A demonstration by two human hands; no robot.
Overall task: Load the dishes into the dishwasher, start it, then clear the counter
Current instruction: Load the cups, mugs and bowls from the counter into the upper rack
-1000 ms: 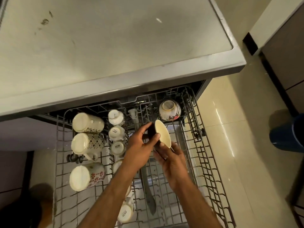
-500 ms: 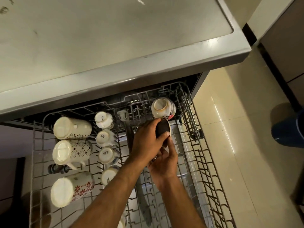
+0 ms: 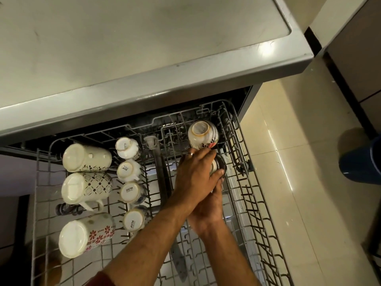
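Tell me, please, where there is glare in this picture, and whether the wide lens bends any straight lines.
In the head view, glare sits on the countertop corner and in a streak on the floor tiles; the counter edge and the dishwasher rack wires bow from lens distortion; the left hand and right hand holding the dark bowl look sharp.

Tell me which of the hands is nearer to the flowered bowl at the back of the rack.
Left. The left hand has its fingertips right beside the flowered bowl, gripping the dark bowl. The right hand sits lower, nearer the person.
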